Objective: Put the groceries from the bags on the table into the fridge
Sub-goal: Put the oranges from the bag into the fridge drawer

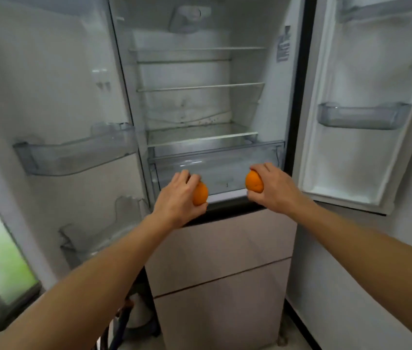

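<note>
Open fridge (200,102) | left hand (177,198) grips orange (200,194) | right hand (273,188) grips second orange (253,181) | arms outstretched

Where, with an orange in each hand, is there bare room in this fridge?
The clear drawer at the bottom is bare; so are the glass shelf above it, the upper shelves, the left door bin and right door bin. Nowhere looks crowded.

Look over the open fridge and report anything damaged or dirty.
The lowest bin on the left door looks broken: its clear rim is jagged, with pieces missing. The back wall above the bottom shelf looks stained and buckled.
</note>
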Tool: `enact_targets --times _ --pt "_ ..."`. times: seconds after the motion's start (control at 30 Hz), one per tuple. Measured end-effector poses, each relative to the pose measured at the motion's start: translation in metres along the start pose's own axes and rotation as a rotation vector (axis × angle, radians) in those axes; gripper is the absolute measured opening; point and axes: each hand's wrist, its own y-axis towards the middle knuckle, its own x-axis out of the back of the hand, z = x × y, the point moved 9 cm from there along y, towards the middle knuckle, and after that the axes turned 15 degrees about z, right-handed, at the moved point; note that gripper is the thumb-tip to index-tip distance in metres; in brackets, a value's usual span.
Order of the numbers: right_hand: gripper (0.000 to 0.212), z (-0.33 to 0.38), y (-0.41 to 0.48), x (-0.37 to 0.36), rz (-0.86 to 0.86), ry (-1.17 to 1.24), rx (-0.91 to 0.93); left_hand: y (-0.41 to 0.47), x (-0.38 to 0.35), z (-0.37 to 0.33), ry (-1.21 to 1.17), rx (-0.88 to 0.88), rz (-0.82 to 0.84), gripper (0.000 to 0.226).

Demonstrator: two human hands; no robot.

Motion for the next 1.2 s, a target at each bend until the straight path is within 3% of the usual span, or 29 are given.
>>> enact_targets --times 0.2,0.37,0.53,0.77,0.93,1.1,1.2 --pt "0.069 -0.045 0.121 0.054 -0.109 0.031 0.086 0.114 0.031 0.024 -0.046 0.078 -0.176 0.058" --pt "0.069 -0.073 0.218 0.069 -0.054 0.036 0.103 0.202 0.042 0.061 -0.144 0.228 -0.155 0.063" --pt "0.053 -0.081 0.294 0.026 0.297 -0.028 0.079 0.264 0.0 0.093 -0.222 0.387 0.183 0.054" --pt "0.057 -0.08 0.354 -0.04 0.654 -0.198 0.061 0.315 -0.072 0.121 -0.095 0.373 0.633 0.05" --pt "0.065 -0.089 0.388 -0.09 0.826 -0.344 0.01 0.345 -0.117 0.151 0.034 0.325 0.756 0.057" --pt "0.064 -0.099 0.408 -0.144 0.996 -0.352 -0.032 0.36 -0.168 0.168 0.05 0.253 0.907 0.039" --pt "0.061 -0.099 0.415 -0.163 1.039 -0.377 -0.021 0.369 -0.185 0.173 0.061 0.228 0.955 0.05"
